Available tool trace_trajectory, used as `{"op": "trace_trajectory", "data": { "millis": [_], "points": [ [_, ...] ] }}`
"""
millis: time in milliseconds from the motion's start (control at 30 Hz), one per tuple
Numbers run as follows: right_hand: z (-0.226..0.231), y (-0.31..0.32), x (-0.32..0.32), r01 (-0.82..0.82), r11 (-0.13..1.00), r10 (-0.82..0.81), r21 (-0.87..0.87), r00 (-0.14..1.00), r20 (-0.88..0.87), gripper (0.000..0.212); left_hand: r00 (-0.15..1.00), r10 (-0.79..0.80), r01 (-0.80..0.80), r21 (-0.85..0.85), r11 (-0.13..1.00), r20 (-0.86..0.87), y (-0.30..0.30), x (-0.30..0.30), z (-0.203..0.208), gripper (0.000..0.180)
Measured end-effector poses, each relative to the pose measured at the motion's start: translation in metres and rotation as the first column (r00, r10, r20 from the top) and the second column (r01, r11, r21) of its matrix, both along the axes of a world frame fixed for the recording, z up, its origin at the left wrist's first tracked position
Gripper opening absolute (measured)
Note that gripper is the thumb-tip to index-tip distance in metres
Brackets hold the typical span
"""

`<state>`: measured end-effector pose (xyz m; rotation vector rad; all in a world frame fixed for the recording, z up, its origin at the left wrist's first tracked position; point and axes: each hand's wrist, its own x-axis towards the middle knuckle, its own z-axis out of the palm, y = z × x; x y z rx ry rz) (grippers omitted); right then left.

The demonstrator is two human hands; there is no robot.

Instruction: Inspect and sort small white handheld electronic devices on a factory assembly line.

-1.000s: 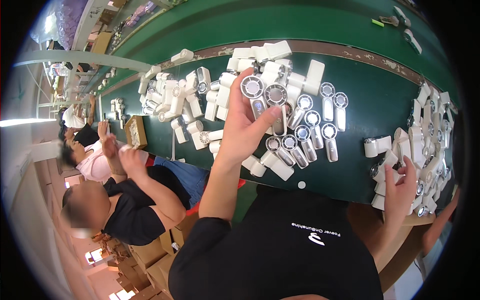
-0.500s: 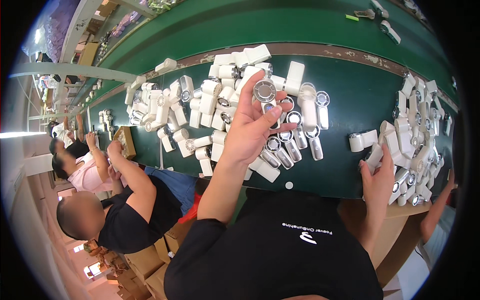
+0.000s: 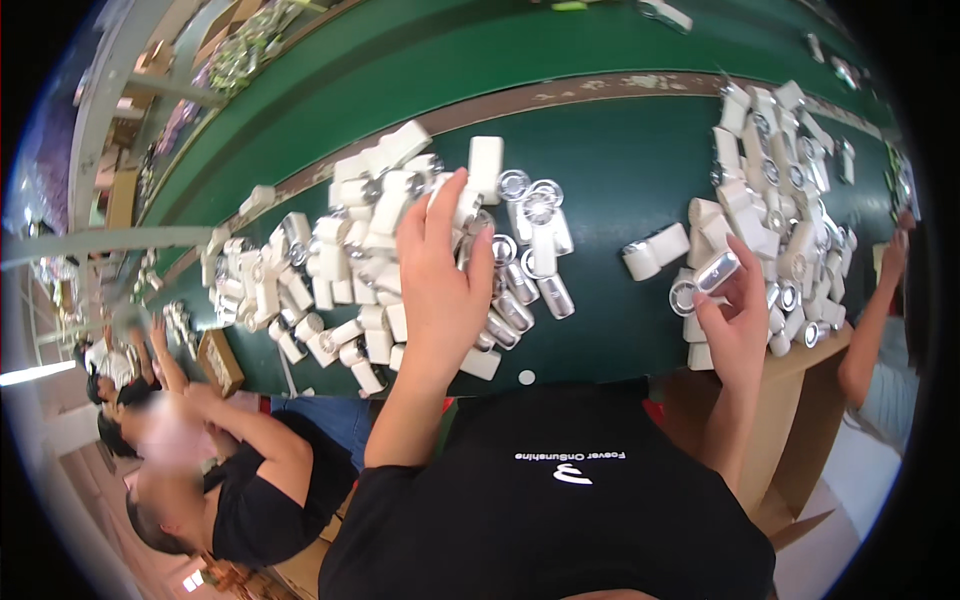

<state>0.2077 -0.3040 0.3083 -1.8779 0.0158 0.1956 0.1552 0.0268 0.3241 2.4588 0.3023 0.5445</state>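
Note:
My left hand reaches over the pile of white handheld fans, its fingers stretched and its thumb apart. Its fingertips overlap a white fan; whether they touch it is unclear. On the right, my right hand pinches a handheld fan between thumb and fingers, silvery side facing up. Beneath it, another fan's round grille shows at the edge of the right pile. Several silver-faced fans lie to the right of my left hand, one resting across others.
The green table has a raised worn ledge along its far side. Between the piles lies a lone white fan. At left, co-workers sit by an open carton. Another person's arm is at far right.
My left hand has let go of the silver-faced fan and moved over the left pile. The right hand has raised its fan and turned its silvery side up. The whole view has shifted.

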Motion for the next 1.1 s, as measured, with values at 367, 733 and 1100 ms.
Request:
{"op": "trace_trajectory", "data": {
  "millis": [367, 733, 1100],
  "points": [
    [-0.007, -0.013, 0.024, 0.246, 0.726, -0.188, 0.642, 0.969, -0.158, 0.025, 0.872, -0.450, 0.488, 0.406, 0.773, -0.191, -0.063, 0.071, 0.006, 0.056],
    [-0.006, -0.036, 0.026, 0.213, 0.446, -0.057, 0.869, 0.976, -0.210, 0.044, 0.650, -0.480, 0.726, 0.296, 0.621, -0.589, -0.019, 0.121, 0.022, 0.061],
    [0.000, -0.026, 0.037, 0.096, 0.569, -0.041, 0.816, 0.995, -0.089, 0.094, 0.724, -0.673, 0.413, 0.877, 0.246, -0.152, -0.080, 0.445, -0.069, 0.050]
  ]
}}
